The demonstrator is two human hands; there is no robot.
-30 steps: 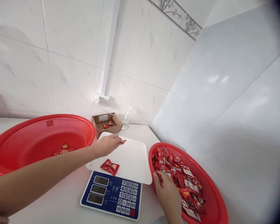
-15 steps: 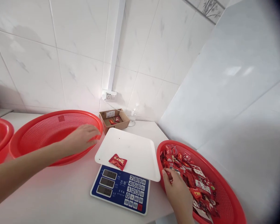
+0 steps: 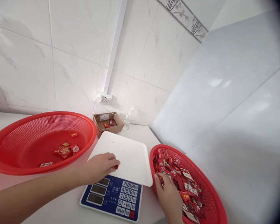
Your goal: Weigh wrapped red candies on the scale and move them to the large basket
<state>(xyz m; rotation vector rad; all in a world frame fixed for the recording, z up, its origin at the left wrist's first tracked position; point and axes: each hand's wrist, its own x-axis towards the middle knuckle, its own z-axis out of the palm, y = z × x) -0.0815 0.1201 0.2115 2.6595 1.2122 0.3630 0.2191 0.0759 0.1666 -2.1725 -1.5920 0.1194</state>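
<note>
My left hand (image 3: 102, 168) is over the front left of the scale's white pan (image 3: 130, 155), its fingers closed around a small red candy packet (image 3: 116, 167). Only a corner of that packet shows past the fingertips. My right hand (image 3: 169, 196) is at the left rim of the right red basket (image 3: 214, 199), which holds a heap of red wrapped candies (image 3: 177, 177). Its thumb and forefinger are curled together in a pinch; whatever may be between them is hidden. Below the pan is the scale's blue keypad panel (image 3: 113, 197).
A large red basket (image 3: 18, 149) on the left holds several red packets (image 3: 64, 151). Behind the scale stands a small cardboard box (image 3: 109, 126) with a few packets, beside a clear plastic bottle (image 3: 128, 117). A wall socket (image 3: 105, 99) is above, with a cable.
My left hand has moved from above the left basket to the pan and closed on the packet lying there. My right hand stays by the right basket. The view has shifted slightly.
</note>
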